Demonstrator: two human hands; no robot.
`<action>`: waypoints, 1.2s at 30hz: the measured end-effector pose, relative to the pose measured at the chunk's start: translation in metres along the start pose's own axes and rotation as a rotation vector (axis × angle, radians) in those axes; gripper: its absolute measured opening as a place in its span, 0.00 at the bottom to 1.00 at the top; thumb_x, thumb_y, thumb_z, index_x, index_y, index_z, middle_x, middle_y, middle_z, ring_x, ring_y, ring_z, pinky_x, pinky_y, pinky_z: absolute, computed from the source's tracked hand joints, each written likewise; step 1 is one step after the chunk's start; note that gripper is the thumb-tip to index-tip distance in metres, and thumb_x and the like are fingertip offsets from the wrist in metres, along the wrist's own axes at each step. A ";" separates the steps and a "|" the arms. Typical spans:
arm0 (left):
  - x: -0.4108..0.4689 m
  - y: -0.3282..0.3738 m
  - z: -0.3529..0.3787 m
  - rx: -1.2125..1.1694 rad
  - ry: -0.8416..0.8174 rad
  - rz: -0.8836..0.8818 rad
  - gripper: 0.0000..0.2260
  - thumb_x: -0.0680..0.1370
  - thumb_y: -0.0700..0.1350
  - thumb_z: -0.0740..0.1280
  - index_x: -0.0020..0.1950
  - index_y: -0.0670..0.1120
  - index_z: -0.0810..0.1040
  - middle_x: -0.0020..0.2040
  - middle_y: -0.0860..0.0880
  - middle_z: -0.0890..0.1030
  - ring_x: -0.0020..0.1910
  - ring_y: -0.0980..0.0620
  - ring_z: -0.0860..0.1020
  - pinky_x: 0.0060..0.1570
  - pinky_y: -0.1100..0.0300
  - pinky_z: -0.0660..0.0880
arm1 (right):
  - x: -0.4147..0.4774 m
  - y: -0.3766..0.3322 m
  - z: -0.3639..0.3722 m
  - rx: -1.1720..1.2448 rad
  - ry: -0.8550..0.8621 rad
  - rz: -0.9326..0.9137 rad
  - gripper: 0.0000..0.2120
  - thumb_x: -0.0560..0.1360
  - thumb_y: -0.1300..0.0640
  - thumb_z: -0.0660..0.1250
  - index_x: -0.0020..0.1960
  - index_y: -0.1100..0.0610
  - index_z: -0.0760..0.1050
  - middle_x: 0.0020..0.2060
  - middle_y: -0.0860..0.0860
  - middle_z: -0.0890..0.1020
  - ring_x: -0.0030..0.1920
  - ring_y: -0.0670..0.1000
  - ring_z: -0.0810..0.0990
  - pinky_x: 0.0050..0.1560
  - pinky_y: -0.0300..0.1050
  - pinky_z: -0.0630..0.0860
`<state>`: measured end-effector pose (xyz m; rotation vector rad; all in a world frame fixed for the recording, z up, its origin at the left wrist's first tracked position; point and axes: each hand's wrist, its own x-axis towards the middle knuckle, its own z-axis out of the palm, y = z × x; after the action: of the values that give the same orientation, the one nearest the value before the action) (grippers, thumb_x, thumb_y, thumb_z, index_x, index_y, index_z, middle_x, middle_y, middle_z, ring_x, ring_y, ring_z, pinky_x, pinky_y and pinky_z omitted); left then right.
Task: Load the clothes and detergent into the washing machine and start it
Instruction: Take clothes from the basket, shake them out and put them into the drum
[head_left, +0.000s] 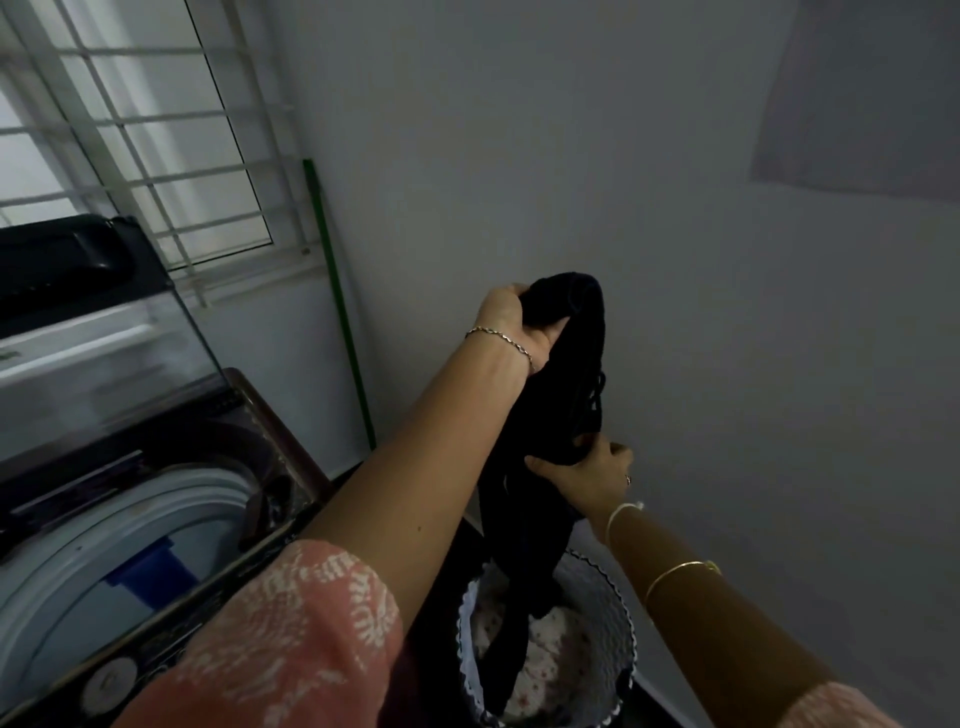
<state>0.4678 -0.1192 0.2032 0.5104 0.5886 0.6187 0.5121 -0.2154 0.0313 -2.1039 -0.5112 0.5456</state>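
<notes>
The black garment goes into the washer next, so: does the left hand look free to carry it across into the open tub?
Probably yes. The left hand grips the black garment high, the lid stands open, and nothing blocks the tub. Its tail still hangs into the basket.

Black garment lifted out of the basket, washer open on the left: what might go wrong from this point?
1. The garment's lower end hangs inside the basket; swinging it left may drag other laundry out.
2. The long hanging cloth could catch on the washer's rim instead of dropping into the drum.
3. The left hand and right hand grip it loosely bunched, so part may slip.
</notes>
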 end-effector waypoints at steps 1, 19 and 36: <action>-0.002 0.002 0.001 -0.015 -0.020 -0.013 0.07 0.80 0.38 0.58 0.48 0.35 0.73 0.43 0.40 0.77 0.39 0.44 0.78 0.27 0.54 0.79 | 0.003 0.000 -0.003 0.010 0.005 0.001 0.42 0.57 0.39 0.78 0.64 0.54 0.67 0.65 0.54 0.61 0.65 0.62 0.68 0.66 0.56 0.71; 0.018 0.039 -0.044 1.115 0.111 -0.067 0.11 0.77 0.52 0.66 0.40 0.46 0.75 0.37 0.48 0.76 0.34 0.53 0.75 0.22 0.66 0.72 | 0.032 -0.116 -0.090 0.436 -0.161 -0.117 0.11 0.75 0.67 0.58 0.56 0.63 0.73 0.46 0.60 0.80 0.42 0.56 0.81 0.30 0.42 0.80; 0.031 0.016 -0.038 1.071 -0.020 0.507 0.23 0.56 0.49 0.78 0.48 0.46 0.82 0.45 0.46 0.84 0.45 0.49 0.84 0.47 0.54 0.81 | 0.015 -0.173 -0.097 0.363 -0.433 -0.283 0.05 0.74 0.63 0.61 0.44 0.57 0.75 0.43 0.53 0.77 0.49 0.52 0.77 0.49 0.47 0.78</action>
<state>0.4579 -0.0774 0.1748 1.7060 0.7554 0.7408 0.5514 -0.1789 0.2228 -1.5371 -0.8683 0.8616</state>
